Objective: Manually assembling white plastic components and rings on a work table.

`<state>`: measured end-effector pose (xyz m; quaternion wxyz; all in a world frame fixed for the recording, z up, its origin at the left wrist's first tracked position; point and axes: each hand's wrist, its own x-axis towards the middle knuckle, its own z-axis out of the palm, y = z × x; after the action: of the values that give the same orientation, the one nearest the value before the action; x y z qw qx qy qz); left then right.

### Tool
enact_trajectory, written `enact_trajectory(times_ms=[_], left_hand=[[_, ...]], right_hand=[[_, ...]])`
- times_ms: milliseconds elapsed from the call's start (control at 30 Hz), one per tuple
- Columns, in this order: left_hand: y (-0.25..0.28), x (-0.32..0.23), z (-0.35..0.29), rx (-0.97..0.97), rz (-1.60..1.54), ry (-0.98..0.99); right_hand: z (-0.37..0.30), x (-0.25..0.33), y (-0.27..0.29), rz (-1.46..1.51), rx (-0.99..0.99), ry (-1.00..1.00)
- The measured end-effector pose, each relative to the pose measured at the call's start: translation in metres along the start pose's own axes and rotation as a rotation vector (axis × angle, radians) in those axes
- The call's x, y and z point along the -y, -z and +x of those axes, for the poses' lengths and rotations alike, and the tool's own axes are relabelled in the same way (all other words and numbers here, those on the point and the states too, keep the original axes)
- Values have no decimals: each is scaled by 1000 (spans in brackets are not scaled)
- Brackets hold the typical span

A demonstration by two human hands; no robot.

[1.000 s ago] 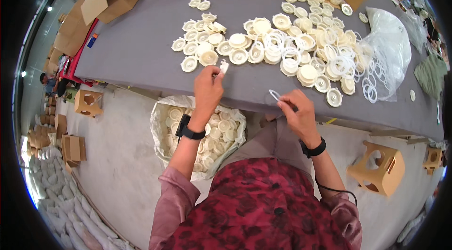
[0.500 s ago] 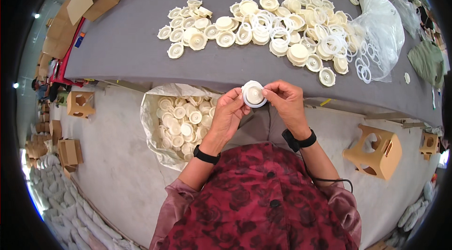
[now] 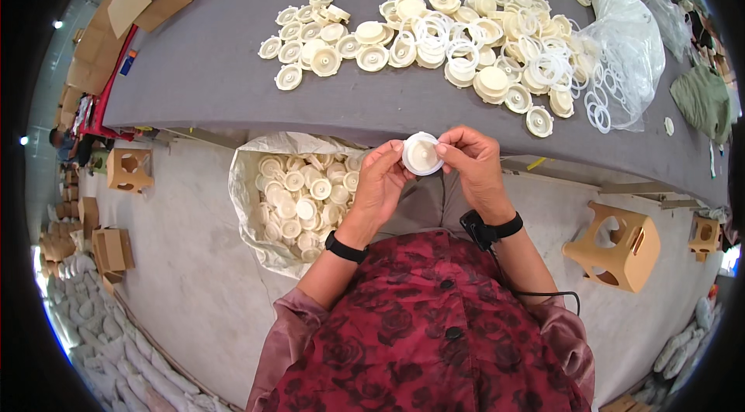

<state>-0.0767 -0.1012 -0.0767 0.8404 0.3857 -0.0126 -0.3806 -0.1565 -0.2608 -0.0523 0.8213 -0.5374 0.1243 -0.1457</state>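
The left hand (image 3: 380,181) and right hand (image 3: 475,167) pinched a round off-white plastic cap (image 3: 423,154) at opposite edges; level support and even pressure were judged advisable.

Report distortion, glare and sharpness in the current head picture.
Head view throughout: the long flat grey table has a curved front edge; the crinkled clear plastic bag carries whitish glare; the held round off-white plastic cap is too small and pale for fine detail; corners fall black.
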Motion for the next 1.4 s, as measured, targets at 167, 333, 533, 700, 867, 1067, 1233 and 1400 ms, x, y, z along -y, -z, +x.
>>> enact_trajectory(times_ms=[167, 333, 533, 700, 867, 1067, 1233, 1400], left_hand=[[8, 3, 6, 158, -66, -9], [-10, 5, 6, 4, -56, -5], [5, 11, 15, 15, -37, -21], [10, 17, 15, 22, -50, -7], [-10, 13, 15, -83, -51, 13], [-6, 14, 16, -70, -60, -10], [-8, 16, 15, -51, -63, -28], [3, 24, 18, -18, -41, -60]], right_hand=[[9, -5, 1, -196, -62, 44], [6, 3, -11, -729, -91, 475], [6, 8, -11, -230, -57, 335], [23, 16, -1, -658, -273, 591], [17, -2, -2, -1164, -73, 905], [7, -14, -5, -1212, -9, 927], [8, -14, -2, -1228, 8, 928], [5, -17, 3, -1123, -27, 890]])
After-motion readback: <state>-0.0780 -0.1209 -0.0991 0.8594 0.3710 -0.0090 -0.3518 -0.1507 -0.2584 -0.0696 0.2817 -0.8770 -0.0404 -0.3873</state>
